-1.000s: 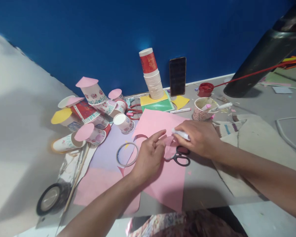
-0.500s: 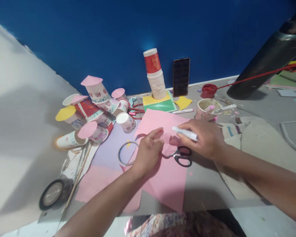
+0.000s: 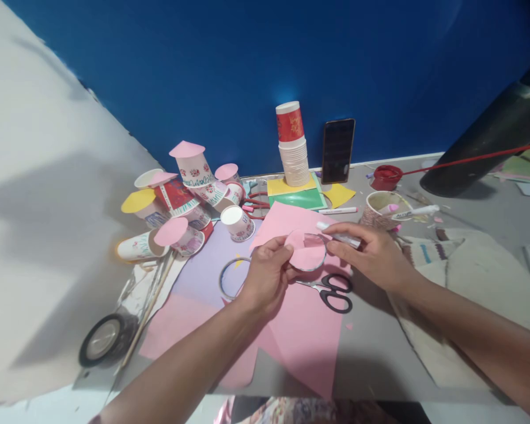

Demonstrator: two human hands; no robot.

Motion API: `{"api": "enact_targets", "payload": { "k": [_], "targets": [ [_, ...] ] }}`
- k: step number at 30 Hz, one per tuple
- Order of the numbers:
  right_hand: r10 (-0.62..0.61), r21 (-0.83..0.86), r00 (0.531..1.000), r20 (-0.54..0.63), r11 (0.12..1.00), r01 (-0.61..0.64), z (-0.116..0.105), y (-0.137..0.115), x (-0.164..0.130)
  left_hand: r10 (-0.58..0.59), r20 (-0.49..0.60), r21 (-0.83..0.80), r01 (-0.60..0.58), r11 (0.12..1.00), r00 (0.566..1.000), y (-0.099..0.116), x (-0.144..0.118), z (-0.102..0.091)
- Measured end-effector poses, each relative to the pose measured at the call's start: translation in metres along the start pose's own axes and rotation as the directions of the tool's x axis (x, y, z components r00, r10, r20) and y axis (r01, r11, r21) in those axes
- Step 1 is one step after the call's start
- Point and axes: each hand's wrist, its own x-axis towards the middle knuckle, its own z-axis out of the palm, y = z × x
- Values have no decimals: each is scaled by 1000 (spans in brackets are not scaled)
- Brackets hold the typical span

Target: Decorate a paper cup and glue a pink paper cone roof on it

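Observation:
My left hand [image 3: 271,268] pinches the left edge of a pink paper disc [image 3: 307,259] between thumb and fingers. The disc has a dark outline along its rim, and a small patch or fold shows near its upper right. In my right hand [image 3: 371,253] is a small white tube [image 3: 350,240] with a white tip; its exact kind is unclear. The right fingertips are at the disc's right edge. Black-handled scissors [image 3: 337,293] lie just below the disc on a pink paper sheet [image 3: 309,347], their blades partly under my left hand.
Decorated paper cups [image 3: 181,238] with paper roofs cluster at left. A cup stack [image 3: 295,162] and a phone [image 3: 338,151] stand at the back. A tape roll [image 3: 223,277], black tape [image 3: 101,340], a marker cup [image 3: 377,215] and a cloth [image 3: 472,294] surround the papers.
My left hand has lifted the disc off the sheet and tilted it. The right hand, still with the white tube, has its fingers stretched to the disc's edge. The view has shifted slightly.

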Motion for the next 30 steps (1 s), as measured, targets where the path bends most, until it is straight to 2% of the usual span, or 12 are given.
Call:
{"api": "enact_targets", "payload": {
  "k": [8, 13, 20, 30],
  "targets": [
    [-57, -17, 998, 33, 998, 58, 5, 5, 0, 11, 56, 27, -12, 1000, 998, -6, -2, 0],
    [-115, -97, 992, 43, 988, 118, 6, 7, -3, 26, 45, 181, -34, 983, 999, -1, -7, 4],
    [-101, -184, 993, 65, 977, 111, 7, 8, -5, 42, 72, 314, -63, 947, 996, 4, -8, 6],
    [-74, -246, 993, 87, 965, 93, 7, 3, -5, 138, 98, 451, -168, 876, 986, 3, -9, 3]
  ]
}}
